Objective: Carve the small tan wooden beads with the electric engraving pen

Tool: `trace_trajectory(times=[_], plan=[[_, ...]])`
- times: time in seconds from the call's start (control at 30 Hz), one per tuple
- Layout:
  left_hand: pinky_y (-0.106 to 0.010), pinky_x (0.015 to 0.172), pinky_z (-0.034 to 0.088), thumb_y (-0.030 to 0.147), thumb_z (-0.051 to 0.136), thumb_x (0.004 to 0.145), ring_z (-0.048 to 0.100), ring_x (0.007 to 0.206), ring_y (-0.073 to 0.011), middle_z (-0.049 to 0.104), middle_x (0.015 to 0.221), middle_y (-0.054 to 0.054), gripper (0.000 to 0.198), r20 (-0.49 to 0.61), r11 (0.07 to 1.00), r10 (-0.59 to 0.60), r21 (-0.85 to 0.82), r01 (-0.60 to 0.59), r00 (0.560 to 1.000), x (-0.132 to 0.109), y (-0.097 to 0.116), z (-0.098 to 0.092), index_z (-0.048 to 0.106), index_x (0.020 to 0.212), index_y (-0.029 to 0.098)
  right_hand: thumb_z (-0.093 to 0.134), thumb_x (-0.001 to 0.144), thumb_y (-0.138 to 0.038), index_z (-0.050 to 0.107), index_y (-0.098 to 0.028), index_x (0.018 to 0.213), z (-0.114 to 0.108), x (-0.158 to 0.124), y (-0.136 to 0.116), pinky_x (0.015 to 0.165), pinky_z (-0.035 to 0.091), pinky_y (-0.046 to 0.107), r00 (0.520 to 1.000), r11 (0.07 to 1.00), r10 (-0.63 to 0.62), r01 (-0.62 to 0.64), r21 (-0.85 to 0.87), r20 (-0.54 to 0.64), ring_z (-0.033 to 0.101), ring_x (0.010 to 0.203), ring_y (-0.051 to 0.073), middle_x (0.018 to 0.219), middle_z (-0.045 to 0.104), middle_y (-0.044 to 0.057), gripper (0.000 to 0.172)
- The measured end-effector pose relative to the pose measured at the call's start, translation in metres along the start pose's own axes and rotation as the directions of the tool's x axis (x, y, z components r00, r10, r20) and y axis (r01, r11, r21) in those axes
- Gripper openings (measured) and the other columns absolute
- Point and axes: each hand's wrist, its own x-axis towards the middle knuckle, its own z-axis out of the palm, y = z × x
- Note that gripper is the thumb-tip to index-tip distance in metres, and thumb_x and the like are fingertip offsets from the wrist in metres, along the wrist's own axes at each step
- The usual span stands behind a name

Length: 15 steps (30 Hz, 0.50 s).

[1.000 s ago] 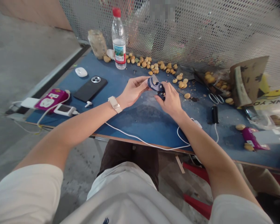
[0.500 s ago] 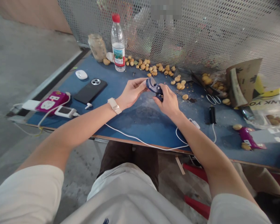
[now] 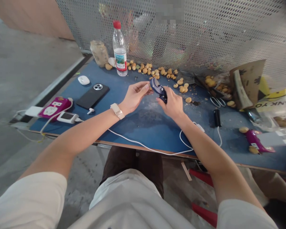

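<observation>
1. L hand (image 3: 134,97), fingers (image 3: 143,86) gripping navy plastic hand tool (image 3: 158,90) at upper end, held above blue surface (image 3: 147,133).
2. R hand (image 3: 173,103) clenched round tool's lower end.
3. Small yellow-brown fruit (image 3: 157,71) scattered beyond hands; black phone (image 3: 92,96) to left; water bottle (image 3: 119,52) near far edge.

behind the blue surface (image 3: 147,133) stands a perforated metal screen (image 3: 200,31); grey concrete floor (image 3: 21,41) lies beside, and a tan wall (image 3: 30,16) is far left.

A glossy navy plastic gadget (image 3: 159,90) tilts, held in the air.
</observation>
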Motion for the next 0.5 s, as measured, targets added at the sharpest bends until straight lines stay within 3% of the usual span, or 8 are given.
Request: trace_trajectory(times=[0.17,0.3,0.5], plan=[[-0.041,0.107,0.076,0.060,0.113,0.098,0.091,0.105,-0.0217,0.095,0.118,-0.006,0.045,-0.040,0.999,-0.036,-0.014,0.035,0.999,-0.002,0.000,0.000,0.090,0.119,0.027,0.041,0.128,-0.082,0.071,-0.024,0.162,-0.012,0.006,0.009,0.102,0.073,0.061,0.992,0.992,0.121,-0.120,0.034,-0.034,0.090,0.120,0.047,0.129,0.090,0.021,0.074],[-0.038,0.105,0.075,0.046,0.116,0.094,0.090,0.103,-0.0199,0.094,0.118,-0.005,0.042,-0.063,0.999,-0.038,-0.010,0.038,0.997,-0.001,-0.001,-0.001,0.087,0.117,0.026,0.037,0.130,-0.076,0.070,-0.025,0.165,-0.040,0.017,0.028,0.111,0.069,0.067,0.973,0.973,0.229,-0.229,0.002,-0.029,0.088,0.125,0.048,0.128,0.089,0.021,0.070],[-0.037,0.100,0.072,0.020,0.106,0.094,0.086,0.096,-0.0171,0.090,0.111,-0.003,0.029,-0.109,0.994,-0.046,0.094,0.056,0.993,-0.001,-0.001,-0.002,0.082,0.111,0.023,0.052,0.128,-0.063,0.064,-0.020,0.175,-0.096,0.025,0.084,0.130,0.058,0.068,0.913,0.889,0.408,-0.399,-0.224,-0.005,0.069,0.163,0.052,0.172,0.073,0.032,0.065]])
